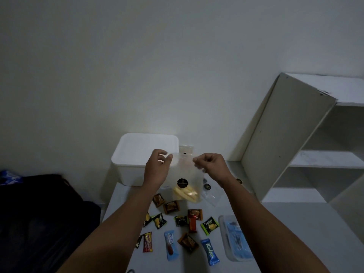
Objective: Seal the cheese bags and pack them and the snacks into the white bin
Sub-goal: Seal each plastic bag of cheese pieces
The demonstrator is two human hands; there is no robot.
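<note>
Above snack-strewn table [275,223], both hands [182,164] pinch cheese bag [185,186] top corners.

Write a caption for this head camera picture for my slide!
Both hands, left and right, pinch the top of a clear cheese bag above scattered snacks, white bin behind.

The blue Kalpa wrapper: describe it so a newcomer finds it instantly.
Start at the white plastic bin at the far end of the white table, then come down past the scattered snacks to the near edge. The blue Kalpa wrapper lies there, right of the paler blue wrapper, the only one with large white lettering.
</note>
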